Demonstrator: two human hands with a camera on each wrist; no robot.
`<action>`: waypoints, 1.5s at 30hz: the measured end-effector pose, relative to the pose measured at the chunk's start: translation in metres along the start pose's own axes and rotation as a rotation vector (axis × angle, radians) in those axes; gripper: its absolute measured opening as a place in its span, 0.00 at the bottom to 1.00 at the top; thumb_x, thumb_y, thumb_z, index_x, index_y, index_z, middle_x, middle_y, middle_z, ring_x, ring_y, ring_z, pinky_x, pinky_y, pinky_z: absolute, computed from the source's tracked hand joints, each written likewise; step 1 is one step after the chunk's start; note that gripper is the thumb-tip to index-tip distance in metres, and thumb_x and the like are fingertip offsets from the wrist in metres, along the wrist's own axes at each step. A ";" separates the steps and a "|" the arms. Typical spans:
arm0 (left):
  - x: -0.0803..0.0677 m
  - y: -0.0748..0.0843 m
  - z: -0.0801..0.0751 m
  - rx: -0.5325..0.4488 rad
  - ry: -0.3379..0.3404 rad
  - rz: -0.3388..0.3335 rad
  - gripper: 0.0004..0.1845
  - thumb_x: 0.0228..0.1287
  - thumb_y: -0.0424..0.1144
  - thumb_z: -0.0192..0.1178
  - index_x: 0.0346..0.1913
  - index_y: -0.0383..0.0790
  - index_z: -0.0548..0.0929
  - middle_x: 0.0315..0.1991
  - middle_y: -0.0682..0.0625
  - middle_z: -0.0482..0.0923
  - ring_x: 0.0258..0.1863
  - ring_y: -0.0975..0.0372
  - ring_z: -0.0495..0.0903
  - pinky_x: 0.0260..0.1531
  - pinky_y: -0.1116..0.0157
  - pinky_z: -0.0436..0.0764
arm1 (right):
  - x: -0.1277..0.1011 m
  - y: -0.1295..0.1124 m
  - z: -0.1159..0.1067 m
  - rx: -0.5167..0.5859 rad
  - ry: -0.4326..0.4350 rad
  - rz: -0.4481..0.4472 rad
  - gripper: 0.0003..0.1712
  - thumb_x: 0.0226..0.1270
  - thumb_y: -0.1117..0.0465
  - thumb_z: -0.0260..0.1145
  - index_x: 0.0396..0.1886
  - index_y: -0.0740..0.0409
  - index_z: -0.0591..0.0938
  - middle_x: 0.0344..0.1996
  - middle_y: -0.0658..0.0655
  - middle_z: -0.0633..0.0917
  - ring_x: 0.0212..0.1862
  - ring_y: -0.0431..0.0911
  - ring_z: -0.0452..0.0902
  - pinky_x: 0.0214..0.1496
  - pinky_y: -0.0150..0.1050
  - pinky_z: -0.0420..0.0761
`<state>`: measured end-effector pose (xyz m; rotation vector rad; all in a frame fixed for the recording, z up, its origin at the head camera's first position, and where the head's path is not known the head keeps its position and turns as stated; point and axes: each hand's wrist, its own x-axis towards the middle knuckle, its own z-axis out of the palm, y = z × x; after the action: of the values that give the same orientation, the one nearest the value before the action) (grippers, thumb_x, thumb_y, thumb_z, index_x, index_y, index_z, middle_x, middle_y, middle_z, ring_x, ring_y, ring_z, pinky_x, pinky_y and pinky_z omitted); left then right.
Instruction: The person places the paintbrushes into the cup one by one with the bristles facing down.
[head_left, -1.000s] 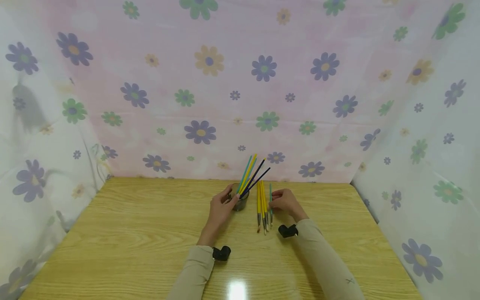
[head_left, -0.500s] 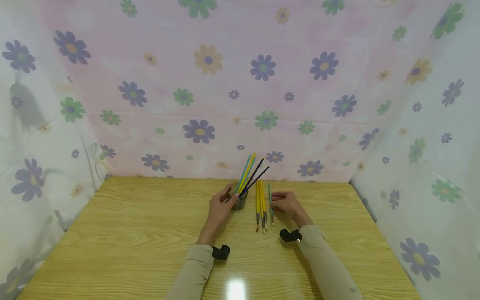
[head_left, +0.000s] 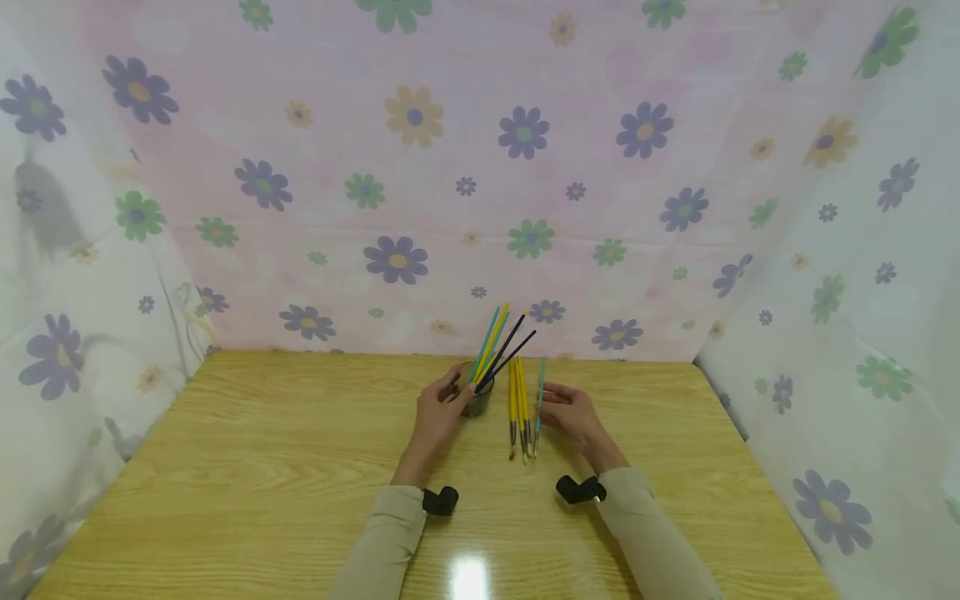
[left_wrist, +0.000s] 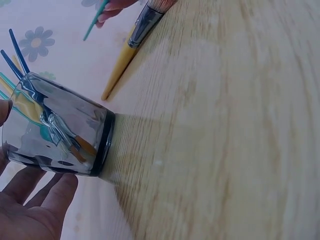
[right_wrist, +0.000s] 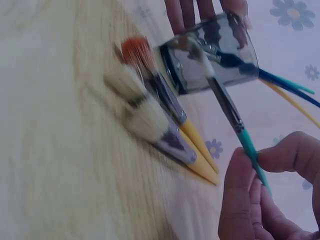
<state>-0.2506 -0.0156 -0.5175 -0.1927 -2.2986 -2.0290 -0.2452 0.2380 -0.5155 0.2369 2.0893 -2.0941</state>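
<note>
My left hand (head_left: pixel 437 417) grips a clear, dark-based glass (left_wrist: pixel 75 125) that stands on the table. Teal, yellow and dark blue paintbrushes lean in it, bristles down, with their handles (head_left: pixel 491 342) fanning out over the rim. Between thumb and fingers, my right hand (head_left: pixel 573 417) pinches a teal paintbrush (right_wrist: pixel 231 107) by its handle, its pale bristles pointing down. Just left of that hand, several yellow-handled paintbrushes (head_left: pixel 521 396) lie side by side on the table, bristles toward me. Their broad tips, one reddish and others cream, show in the right wrist view.
The wood-grain table (head_left: pixel 285 467) ends at the back against a flower-patterned cloth (head_left: pixel 450 208), which also rises on both sides. Black wrist cameras sit on both sleeves, and a bright reflection shows near the front.
The teal paintbrush beside the yellow ones has been lifted and tilted in my right hand, which has shifted slightly toward me. My left hand stays on the glass.
</note>
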 end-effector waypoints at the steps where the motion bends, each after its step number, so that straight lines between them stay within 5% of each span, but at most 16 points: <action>1: 0.000 0.000 0.000 0.000 0.001 0.000 0.30 0.73 0.39 0.64 0.75 0.40 0.70 0.73 0.38 0.69 0.68 0.43 0.73 0.66 0.49 0.76 | -0.001 0.000 0.001 0.024 0.000 -0.010 0.31 0.70 0.74 0.62 0.72 0.70 0.70 0.63 0.73 0.76 0.42 0.43 0.85 0.45 0.34 0.87; 12: 0.002 -0.001 0.001 -0.014 -0.006 -0.002 0.30 0.73 0.39 0.64 0.74 0.39 0.70 0.73 0.38 0.68 0.69 0.44 0.72 0.66 0.48 0.75 | -0.016 0.002 0.024 0.183 0.049 -0.116 0.33 0.68 0.77 0.62 0.72 0.72 0.68 0.64 0.73 0.74 0.44 0.46 0.84 0.44 0.34 0.87; 22: 0.004 -0.001 -0.001 -0.020 -0.010 -0.001 0.30 0.73 0.39 0.64 0.75 0.41 0.70 0.73 0.39 0.68 0.70 0.43 0.71 0.66 0.48 0.75 | -0.024 -0.005 0.049 0.326 0.195 -0.277 0.25 0.61 0.81 0.62 0.59 0.64 0.78 0.44 0.53 0.80 0.39 0.42 0.85 0.38 0.33 0.87; 31: 0.005 -0.003 -0.002 -0.012 -0.011 0.012 0.31 0.73 0.41 0.64 0.75 0.41 0.69 0.73 0.36 0.67 0.70 0.41 0.71 0.67 0.46 0.74 | -0.020 -0.022 0.062 0.373 0.303 -0.514 0.24 0.65 0.80 0.62 0.60 0.65 0.77 0.45 0.53 0.79 0.43 0.44 0.84 0.44 0.33 0.86; 39: 0.005 -0.005 -0.001 -0.016 -0.010 0.001 0.31 0.73 0.41 0.64 0.75 0.40 0.70 0.72 0.36 0.68 0.70 0.42 0.71 0.67 0.47 0.74 | -0.011 -0.034 0.073 0.435 0.349 -0.710 0.19 0.64 0.82 0.62 0.51 0.62 0.80 0.42 0.53 0.80 0.41 0.43 0.83 0.42 0.31 0.86; 45: 0.002 -0.003 -0.001 -0.037 -0.027 -0.015 0.31 0.74 0.37 0.62 0.76 0.35 0.67 0.73 0.31 0.65 0.71 0.38 0.68 0.69 0.43 0.70 | 0.001 -0.038 0.080 0.410 0.384 -0.802 0.19 0.62 0.82 0.65 0.50 0.63 0.81 0.43 0.63 0.79 0.42 0.48 0.83 0.43 0.33 0.87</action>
<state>-0.2534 -0.0167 -0.5196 -0.2067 -2.2863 -2.0897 -0.2539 0.1579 -0.4780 -0.2167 2.1486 -3.1677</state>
